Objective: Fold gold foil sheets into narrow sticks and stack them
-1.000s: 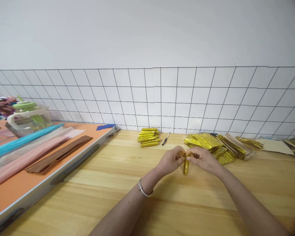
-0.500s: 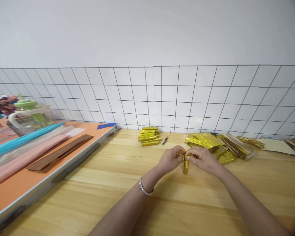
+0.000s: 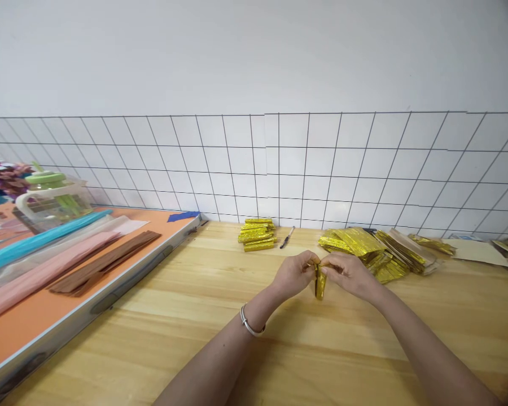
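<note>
Between my two hands a strip of shiny gold foil [image 3: 320, 285] hangs down, its lower end free above the wooden table [image 3: 220, 327]. My left hand [image 3: 295, 275] pinches its upper end from the left and wears a silver bangle at the wrist. From the right, my right hand [image 3: 349, 273] grips the same end between thumb and fingers. The fingertips cover the top of the strip. Beyond the left hand lies a small stack of folded gold foil pieces [image 3: 257, 234], with a pen [image 3: 287, 237] beside it. A loose pile of gold foil [image 3: 359, 243] sits behind the right hand.
An orange board [image 3: 122, 256] on the left, raised above the table, carries brown paper strips [image 3: 105, 264], pink crepe paper [image 3: 68, 265], a blue roll [image 3: 55, 238] and a green-lidded container [image 3: 55, 197]. A pale card [image 3: 480, 252] lies far right. A gridded white wall [image 3: 294, 163] stands behind.
Both hands stay in nearly the same place. The gold foil strip has turned slightly between the fingers, showing a wider face and a dark edge on its left.
</note>
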{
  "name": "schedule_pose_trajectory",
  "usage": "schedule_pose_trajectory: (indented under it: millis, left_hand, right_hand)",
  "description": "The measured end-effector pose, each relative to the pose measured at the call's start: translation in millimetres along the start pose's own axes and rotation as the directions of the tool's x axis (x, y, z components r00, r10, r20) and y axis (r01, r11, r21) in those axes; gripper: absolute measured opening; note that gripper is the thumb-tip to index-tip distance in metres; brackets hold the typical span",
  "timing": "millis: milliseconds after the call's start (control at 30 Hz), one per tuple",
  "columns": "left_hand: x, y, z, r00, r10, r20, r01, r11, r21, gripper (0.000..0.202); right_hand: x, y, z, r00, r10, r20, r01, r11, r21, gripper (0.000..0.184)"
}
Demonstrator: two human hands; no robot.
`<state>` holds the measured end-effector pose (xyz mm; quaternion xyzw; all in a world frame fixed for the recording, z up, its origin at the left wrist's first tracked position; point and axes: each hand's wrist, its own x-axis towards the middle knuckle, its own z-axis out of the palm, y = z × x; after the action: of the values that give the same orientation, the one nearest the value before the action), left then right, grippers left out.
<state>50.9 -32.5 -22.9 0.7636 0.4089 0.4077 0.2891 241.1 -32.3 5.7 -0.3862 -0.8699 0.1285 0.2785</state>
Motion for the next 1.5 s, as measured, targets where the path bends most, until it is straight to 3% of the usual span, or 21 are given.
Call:
schedule_pose_trajectory:
  millis: [200, 600, 800, 1067, 1233, 1500]
  left_hand:
    - [-0.9, -1.5, -1.2, 1.000, 0.023, -0.009, -0.022, 0.999, 0.042, 0.020]
    - [1.1, -6.8, 1.1, 0.999, 0.042, -0.030, -0.044, 0.998, -0.050, 0.015]
    - [1.7, -8.4, 3.9, 0.999, 0.022, -0.038, -0.027, 0.992, -0.121, 0.012]
    - [2.2, -4.1, -4.1, 0.999, 0.025, 0.031, -0.019, 0.981, -0.194, 0.019]
    - [2.2, -5.1, -5.5, 0.996, 0.068, 0.055, -0.059, 0.987, -0.149, 0.022]
    - [1.4, -7.7, 0.6, 0.997, 0.080, -0.001, -0.080, 0.996, -0.047, 0.025]
  right_hand:
    - [-0.5, 2.2, 4.3, 0.998, 0.048, -0.041, -0.049, 0.999, -0.004, 0.010]
    - [-1.0, 1.9, -1.0, 0.999, -0.044, -0.001, 0.044, 0.993, 0.112, 0.012]
    - [-0.7, 2.6, -0.1, 0.999, -0.043, -0.008, 0.044, 0.996, 0.079, 0.013]
    - [-0.8, 1.2, -0.5, 0.999, -0.035, -0.040, 0.035, 0.999, -0.002, 0.011]
    - [-1.0, 0.6, -0.6, 0.998, -0.035, -0.050, 0.035, 0.999, -0.009, 0.012]
    - [-0.7, 0.2, 0.0, 0.998, -0.045, -0.038, 0.046, 0.999, 0.013, 0.013]
